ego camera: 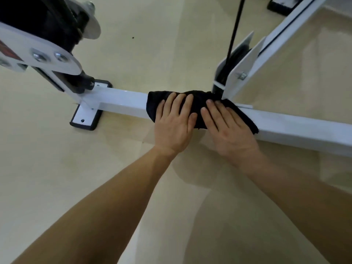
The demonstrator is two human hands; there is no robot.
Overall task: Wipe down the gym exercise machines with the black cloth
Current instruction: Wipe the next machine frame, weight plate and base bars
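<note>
At left we find a black-edged foot plate [85, 119] on the glossy beige floor [57, 178], joined to the white square-section beam [123, 101]. The black cloth [199, 107], soft and napped, drapes over the beam's middle. The left hand [174, 126] presses it flat, fingers [180, 103] straight on top. The right hand [228, 130] does likewise just beside it, curled round nothing. Directly behind, a white pulley bracket [238, 67] with a black cable [235, 29] crowds the cloth's far edge.
</note>
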